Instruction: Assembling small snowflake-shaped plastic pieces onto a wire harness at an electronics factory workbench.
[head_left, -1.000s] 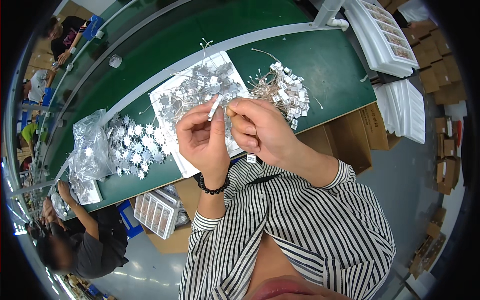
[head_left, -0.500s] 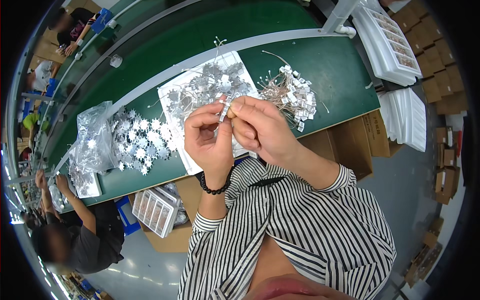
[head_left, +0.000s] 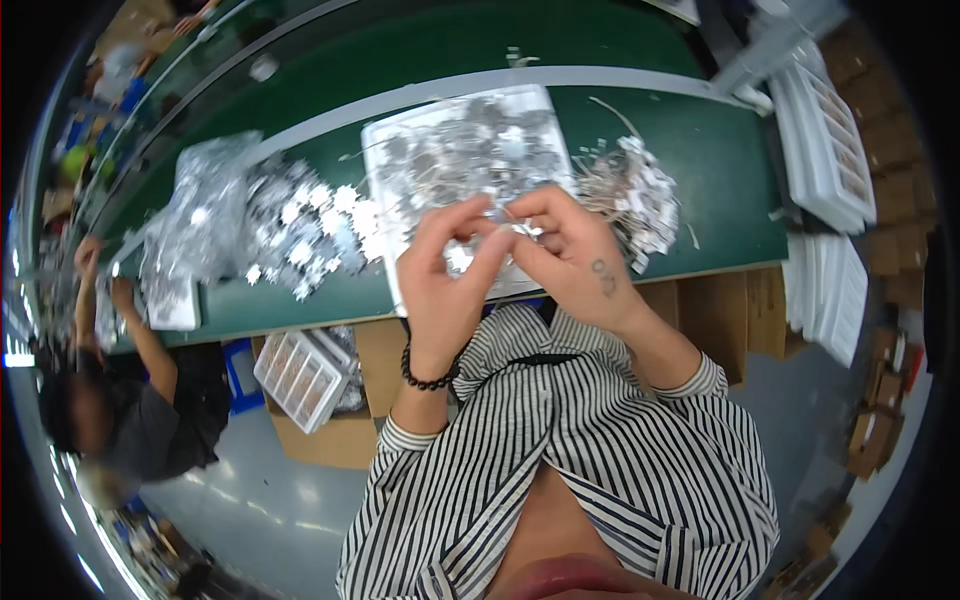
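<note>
left hand [head_left: 447,287]: fingers pinching a small blurred piece [head_left: 498,216]
right hand [head_left: 577,262]: fingers pinching it too
piece: between the hands, over the white tray [head_left: 373,155]
surface [head_left: 735,165]: green, beneath the tray

Right of the wires [head_left: 648,200], bare table [head_left: 735,190] leaves room for a pass. Left, the stars [head_left: 305,240] and bag [head_left: 208,215] obstruct a low sweep. Behind the tray [head_left: 372,150], the rail [head_left: 600,76] crosses, reaching a post [head_left: 785,45] on the right.
</note>
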